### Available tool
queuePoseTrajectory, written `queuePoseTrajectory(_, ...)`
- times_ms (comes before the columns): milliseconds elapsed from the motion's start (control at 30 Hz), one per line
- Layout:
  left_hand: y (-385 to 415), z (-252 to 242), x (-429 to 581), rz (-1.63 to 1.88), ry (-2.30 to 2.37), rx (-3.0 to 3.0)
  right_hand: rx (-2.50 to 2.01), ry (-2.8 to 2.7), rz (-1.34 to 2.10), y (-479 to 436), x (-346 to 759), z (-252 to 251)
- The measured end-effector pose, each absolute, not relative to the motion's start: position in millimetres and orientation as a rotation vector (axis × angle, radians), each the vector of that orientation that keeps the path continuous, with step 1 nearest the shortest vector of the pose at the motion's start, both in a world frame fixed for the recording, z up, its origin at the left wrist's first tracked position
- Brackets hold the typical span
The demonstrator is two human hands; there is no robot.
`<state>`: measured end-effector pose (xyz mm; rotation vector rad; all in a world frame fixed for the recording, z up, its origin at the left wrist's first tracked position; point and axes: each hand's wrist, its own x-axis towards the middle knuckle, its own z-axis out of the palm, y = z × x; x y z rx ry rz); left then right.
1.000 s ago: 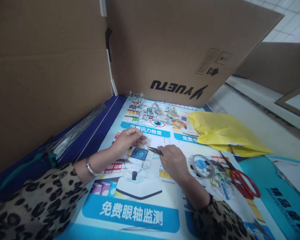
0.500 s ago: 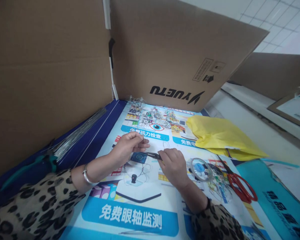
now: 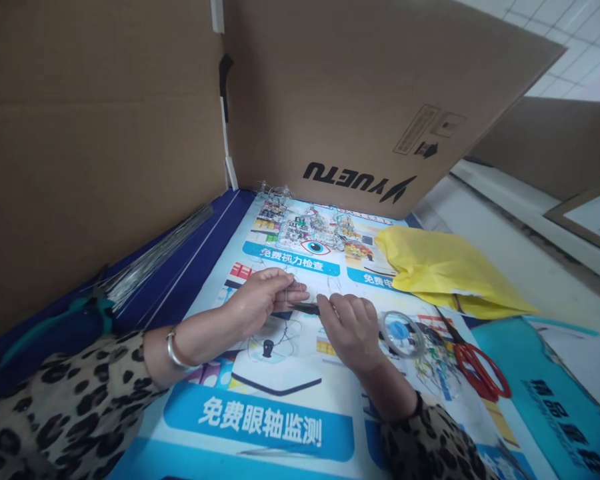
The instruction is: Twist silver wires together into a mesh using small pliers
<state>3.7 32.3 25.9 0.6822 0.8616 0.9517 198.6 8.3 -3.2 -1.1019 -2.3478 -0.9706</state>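
Left hand (image 3: 260, 303) pinches thin silver wire (image 3: 286, 297) over the printed blue poster (image 3: 260, 427), right hand (image 3: 351, 328) fisted round slim dark pliers (image 3: 307, 308) nipping it: wire-bending step, likely needs a steady pinch.

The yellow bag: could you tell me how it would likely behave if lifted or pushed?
The yellow bag lies flat and creased, so it would probably droop when lifted. It looks thin, hence likely light. Pushed across the glossy poster, it may slide or crumple, not roll.
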Motion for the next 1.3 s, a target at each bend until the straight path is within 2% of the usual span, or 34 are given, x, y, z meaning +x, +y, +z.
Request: queuePoseTrajectory(1300,30.0,19.4,8.0,0.931,0.818,0.646,-1.029,-2.345,-0.962,11.1,195.0,-4.5)
